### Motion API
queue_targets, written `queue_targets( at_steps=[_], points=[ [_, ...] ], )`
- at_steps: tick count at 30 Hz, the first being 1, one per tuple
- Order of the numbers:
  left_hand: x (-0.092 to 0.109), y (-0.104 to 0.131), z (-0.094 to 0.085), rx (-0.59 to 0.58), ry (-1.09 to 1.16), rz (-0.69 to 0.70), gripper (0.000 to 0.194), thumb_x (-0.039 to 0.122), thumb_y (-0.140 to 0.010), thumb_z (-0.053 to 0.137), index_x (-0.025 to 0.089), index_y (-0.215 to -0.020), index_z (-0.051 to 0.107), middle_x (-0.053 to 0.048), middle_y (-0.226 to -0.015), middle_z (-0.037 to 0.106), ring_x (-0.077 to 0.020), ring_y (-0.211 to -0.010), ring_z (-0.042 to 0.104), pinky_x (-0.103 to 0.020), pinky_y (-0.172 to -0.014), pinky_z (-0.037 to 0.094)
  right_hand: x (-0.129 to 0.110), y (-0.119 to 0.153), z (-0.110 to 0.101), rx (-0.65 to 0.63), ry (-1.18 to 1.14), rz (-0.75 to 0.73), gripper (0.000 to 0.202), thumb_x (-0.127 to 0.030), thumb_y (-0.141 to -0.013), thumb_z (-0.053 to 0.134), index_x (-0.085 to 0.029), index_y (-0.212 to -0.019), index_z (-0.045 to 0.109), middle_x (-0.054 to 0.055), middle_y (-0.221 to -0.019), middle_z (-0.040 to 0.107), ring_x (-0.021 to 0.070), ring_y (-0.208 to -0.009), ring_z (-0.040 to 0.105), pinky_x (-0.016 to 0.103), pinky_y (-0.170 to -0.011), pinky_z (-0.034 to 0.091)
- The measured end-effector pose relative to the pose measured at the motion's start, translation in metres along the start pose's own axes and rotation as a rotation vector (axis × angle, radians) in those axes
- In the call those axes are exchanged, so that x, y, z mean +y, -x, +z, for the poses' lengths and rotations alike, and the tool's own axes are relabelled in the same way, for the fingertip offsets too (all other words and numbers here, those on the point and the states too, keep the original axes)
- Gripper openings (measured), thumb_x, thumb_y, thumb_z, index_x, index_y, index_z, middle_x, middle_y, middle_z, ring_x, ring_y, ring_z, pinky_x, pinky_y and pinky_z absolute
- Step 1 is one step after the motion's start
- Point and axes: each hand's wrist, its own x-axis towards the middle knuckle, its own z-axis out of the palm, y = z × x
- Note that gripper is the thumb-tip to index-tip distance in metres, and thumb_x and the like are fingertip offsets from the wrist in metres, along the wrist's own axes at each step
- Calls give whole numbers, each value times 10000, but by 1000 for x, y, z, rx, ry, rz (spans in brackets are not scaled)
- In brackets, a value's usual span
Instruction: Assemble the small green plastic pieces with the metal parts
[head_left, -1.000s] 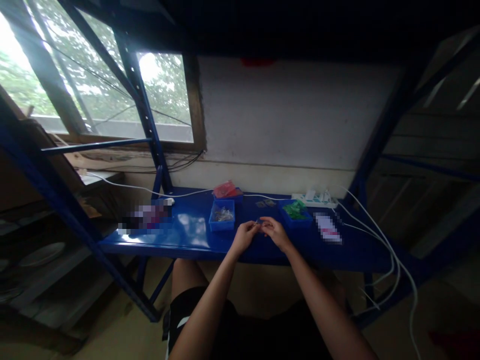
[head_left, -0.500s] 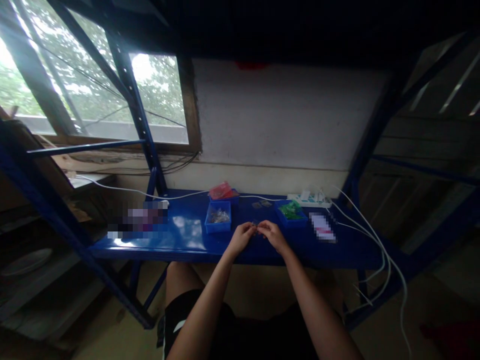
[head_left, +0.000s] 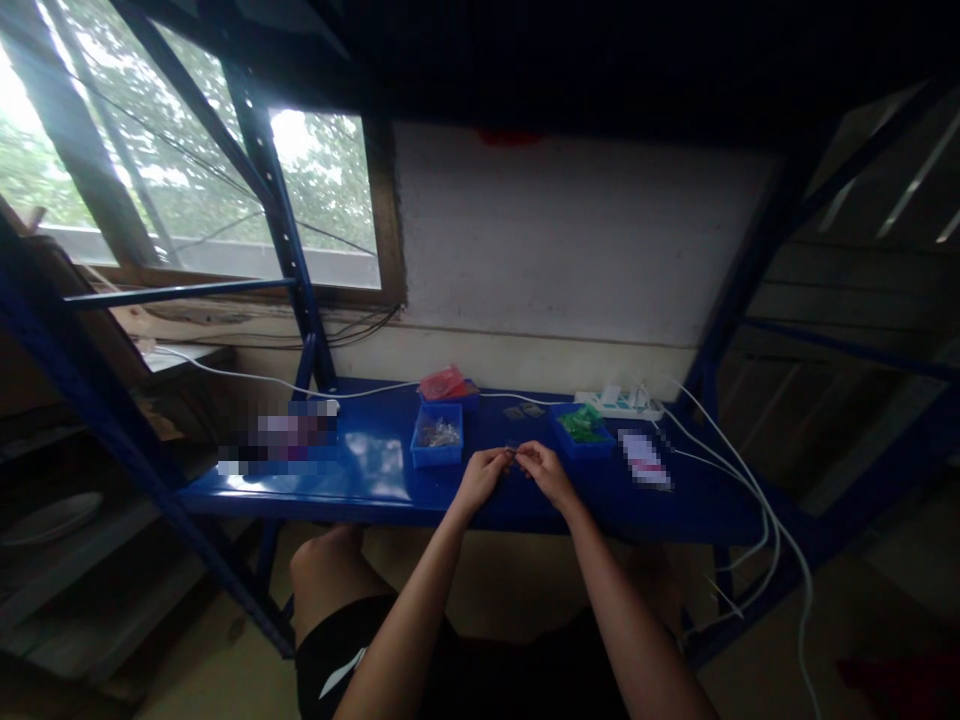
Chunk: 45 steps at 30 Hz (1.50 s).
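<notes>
My left hand [head_left: 484,474] and my right hand [head_left: 543,468] meet over the front of the blue table [head_left: 592,495]. Fingers of both are pinched together around something small, too dark and tiny to name. Left of them stands a blue bin [head_left: 437,453] with small clear or metallic-looking pieces [head_left: 439,432] inside. Green pieces or packets [head_left: 581,424] fill another blue bin [head_left: 592,447] to the right. Just beyond my hands, a few small flat pieces [head_left: 523,411] lie on the tabletop.
Red plastic packets [head_left: 442,382] rest on a third blue bin [head_left: 471,400] at the back. A white power strip [head_left: 619,403] with white cables [head_left: 757,480] lies at the back right. Blurred-out items sit at the table's left and right. Blue posts [head_left: 289,240] frame the table.
My hands stay together in almost the same place, with slight finger movement. My left knee has swung outward to the left. The view has shifted a little.
</notes>
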Motion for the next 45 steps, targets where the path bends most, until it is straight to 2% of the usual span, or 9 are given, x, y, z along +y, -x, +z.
queue_targets(
  at_steps=[9, 14, 22, 26, 32, 39, 45],
  points=[
    [-9, -3, 3, 48, -50, 7, 422, 496, -772, 492, 115, -686, 655, -12, -570, 572, -128, -540, 471, -235, -533, 317, 7, -3, 2, 3, 38, -10, 160, -347, -694, 594, -199, -747, 567, -6, -678, 605, 144, -610, 543, 236, -520, 383],
    [-10, -3, 0, 94, 19, 5, 355, 453, -722, 574, 113, -733, 675, -9, -571, 581, -130, -545, 481, -235, -545, 338, 7, -1, 0, -49, 73, -28, 130, -321, -717, 571, -195, -749, 574, -13, -669, 591, 138, -611, 531, 244, -552, 391],
    [-13, -3, 2, 69, 66, 48, 291, 400, -682, 622, 116, -735, 662, -5, -597, 581, -118, -559, 466, -224, -535, 339, 6, -1, -1, -36, 122, -18, 104, -296, -738, 531, -200, -697, 530, -35, -602, 520, 127, -572, 492, 233, -531, 382],
    [-12, -3, 0, 77, 91, 26, 291, 390, -670, 630, 114, -759, 654, 1, -597, 578, -112, -549, 462, -221, -532, 332, 3, 0, 0, -28, 139, -69, 149, -352, -742, 547, -203, -735, 536, -20, -663, 544, 141, -619, 517, 244, -551, 393],
    [-8, -2, 0, 98, 64, 37, 270, 397, -693, 604, 129, -684, 640, 4, -562, 570, -117, -534, 473, -224, -528, 341, 2, 2, 0, -32, 145, -104, 192, -399, -764, 539, -207, -752, 545, -5, -716, 571, 152, -662, 539, 246, -565, 405],
    [-9, -3, 2, 78, 96, 5, 288, 405, -655, 648, 125, -719, 666, -3, -583, 606, -122, -534, 497, -229, -532, 345, 6, 0, -1, -23, 134, -81, 181, -387, -751, 552, -208, -734, 533, -11, -667, 562, 150, -633, 537, 242, -546, 404],
    [-10, 0, 1, 72, 88, 17, 264, 386, -682, 627, 124, -708, 652, 11, -557, 571, -102, -496, 443, -221, -502, 299, 2, 3, -1, -45, 122, -59, 178, -384, -745, 561, -208, -744, 536, -15, -679, 570, 148, -639, 545, 249, -571, 414]
  ],
)
